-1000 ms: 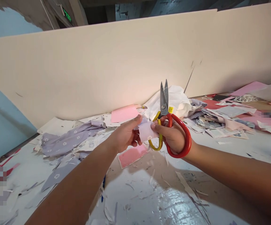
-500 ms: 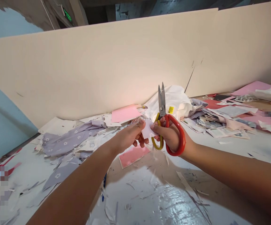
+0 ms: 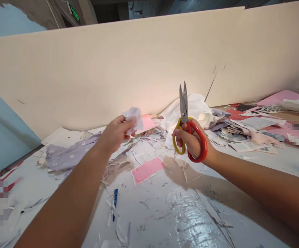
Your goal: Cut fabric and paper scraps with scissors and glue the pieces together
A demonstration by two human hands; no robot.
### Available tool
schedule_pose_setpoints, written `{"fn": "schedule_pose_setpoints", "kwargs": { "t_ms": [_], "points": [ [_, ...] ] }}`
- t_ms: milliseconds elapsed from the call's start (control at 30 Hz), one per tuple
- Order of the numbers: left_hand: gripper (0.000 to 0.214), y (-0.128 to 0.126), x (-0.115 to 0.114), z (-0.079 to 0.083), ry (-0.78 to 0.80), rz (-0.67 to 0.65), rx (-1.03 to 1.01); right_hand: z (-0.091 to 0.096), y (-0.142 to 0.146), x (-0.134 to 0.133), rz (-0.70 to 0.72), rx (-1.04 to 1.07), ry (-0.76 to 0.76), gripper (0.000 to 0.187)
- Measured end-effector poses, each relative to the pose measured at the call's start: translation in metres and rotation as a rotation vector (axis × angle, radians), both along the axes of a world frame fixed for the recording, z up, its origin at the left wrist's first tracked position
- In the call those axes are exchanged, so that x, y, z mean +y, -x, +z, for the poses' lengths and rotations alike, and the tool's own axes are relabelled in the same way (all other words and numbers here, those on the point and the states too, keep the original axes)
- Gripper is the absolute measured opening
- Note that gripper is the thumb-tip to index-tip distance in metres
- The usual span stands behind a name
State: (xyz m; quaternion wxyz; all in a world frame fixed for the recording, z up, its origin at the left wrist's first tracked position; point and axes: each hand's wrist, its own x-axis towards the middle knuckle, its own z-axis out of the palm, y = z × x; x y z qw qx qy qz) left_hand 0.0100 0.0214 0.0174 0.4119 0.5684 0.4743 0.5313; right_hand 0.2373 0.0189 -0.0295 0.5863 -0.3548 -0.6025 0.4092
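White scrap (image 3: pixel 133 117) pinched in left hand (image 3: pixel 115 132) fingers; right hand (image 3: pixel 189 139) grips scissors (image 3: pixel 187 129).

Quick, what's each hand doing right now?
Left hand: closed, pinching a small pale fabric scrap, held up above the table.
Right hand: closed through the handles of the scissors, blades shut, pointing up.
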Motion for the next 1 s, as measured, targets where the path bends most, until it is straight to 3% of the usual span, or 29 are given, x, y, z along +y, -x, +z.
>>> {"fn": "schedule_pose_setpoints", "kwargs": {
  "t_ms": [133,233,333,433,600,767,1000],
  "points": [
    [0.022,0.043,0.008,0.006,0.004,0.103,-0.065,-0.015,-0.01,0.021,-0.118,-0.132,-0.03,0.026],
    [0.024,0.068,0.011,0.004,0.039,0.204,-0.064,-0.033,-0.012,0.033,-0.081,-0.169,0.06,0.025],
    [0.021,0.076,0.014,0.0,0.067,0.191,-0.062,-0.045,-0.012,0.039,-0.029,-0.136,0.113,0.024],
    [0.022,0.063,0.015,-0.005,0.093,0.117,-0.052,-0.047,-0.01,0.039,-0.018,-0.116,0.128,0.025],
    [0.022,0.014,0.008,-0.016,0.153,-0.027,-0.002,-0.047,-0.006,0.034,0.005,-0.122,0.159,0.029],
    [0.023,-0.028,-0.009,-0.014,0.129,-0.159,0.019,-0.049,-0.004,0.028,0.031,-0.157,0.12,0.033],
    [0.025,-0.039,-0.014,-0.007,0.066,-0.092,-0.181,-0.05,-0.005,0.021,0.086,-0.382,-0.122,0.03]
  ]
}}
